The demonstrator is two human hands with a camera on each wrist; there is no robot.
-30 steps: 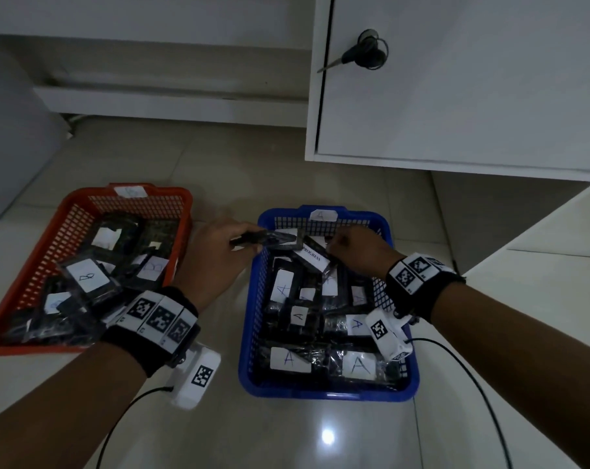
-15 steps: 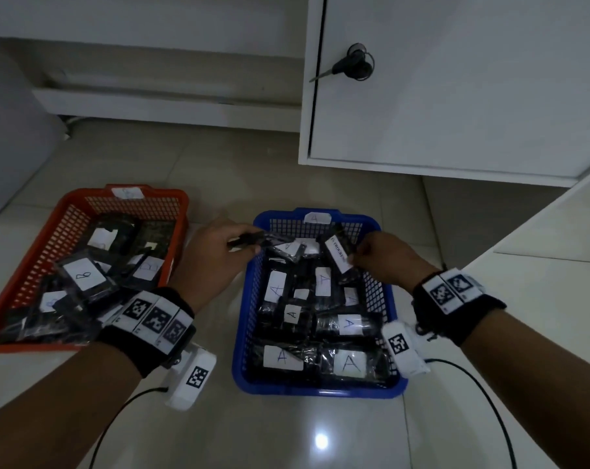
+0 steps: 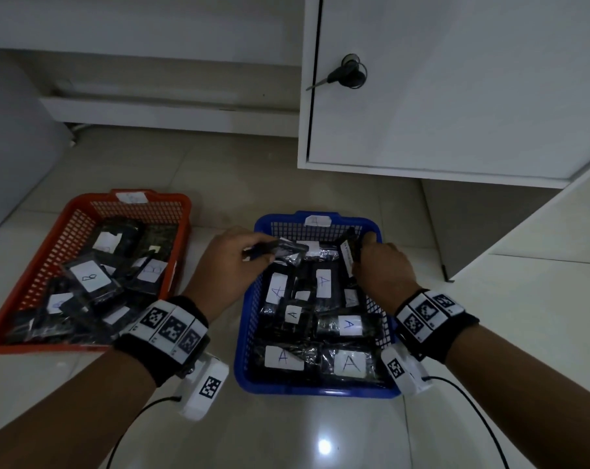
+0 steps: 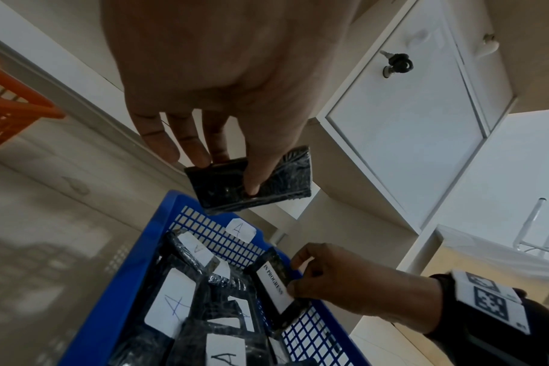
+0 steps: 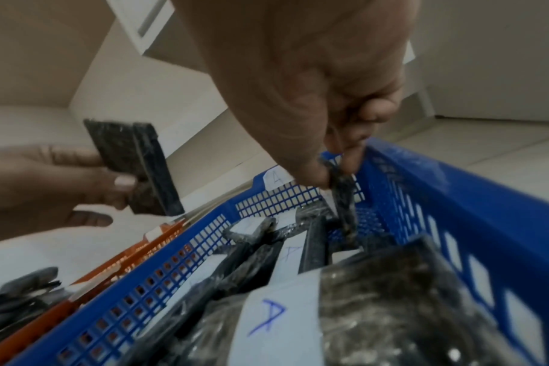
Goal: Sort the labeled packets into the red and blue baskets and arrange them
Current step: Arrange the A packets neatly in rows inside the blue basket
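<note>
**Sorting near its end: two packets in hand over blue basket**

Shifted since the earlier frame: right hand [image 3: 385, 272] has gone toward the far right corner of the blue basket [image 3: 249, 333], standing its "IN PROGRESS" packet [image 3: 347, 262] on edge.

Head view: red basket [image 3: 13, 326] holds a loose heap of B packets [image 3: 90, 279]; blue basket holds A packets [image 3: 349, 363] in rough rows. None on the floor; arranging remains, by my judgement.

Left wrist view: left hand [image 4: 235, 81], grip pinching a dark packet [image 4: 282, 183] above the blue rim.

Right wrist view: right grip pinches its packet's top edge, low end among the A packets
</note>
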